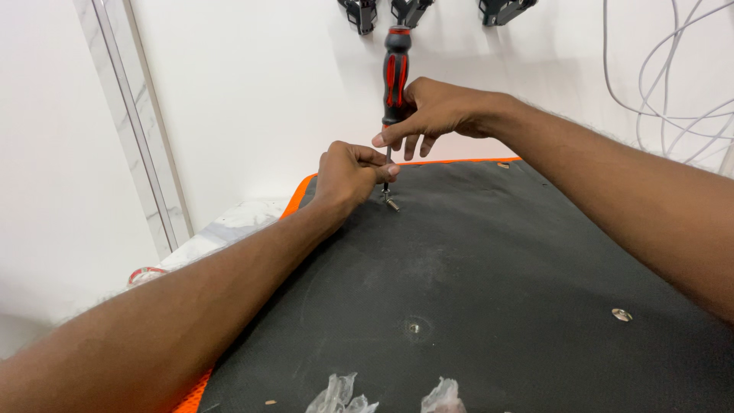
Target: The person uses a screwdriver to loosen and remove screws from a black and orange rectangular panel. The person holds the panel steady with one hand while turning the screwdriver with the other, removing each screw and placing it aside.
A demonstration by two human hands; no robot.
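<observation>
Fingers of right hand (pixel 440 111) grip upright screwdriver (pixel 395 73); left hand (pixel 348 174) pinches its screw (pixel 391 202).

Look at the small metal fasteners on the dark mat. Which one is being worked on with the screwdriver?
The screw at the mat's far edge, under the screwdriver tip and beside the left hand. The others lie untouched nearer the camera.

A workshop corner: dusty black mat (pixel 489 275) over the tabletop, black clamps (pixel 413 11) at twelve o'clock, loose cables (pixel 673 84) at two.
</observation>
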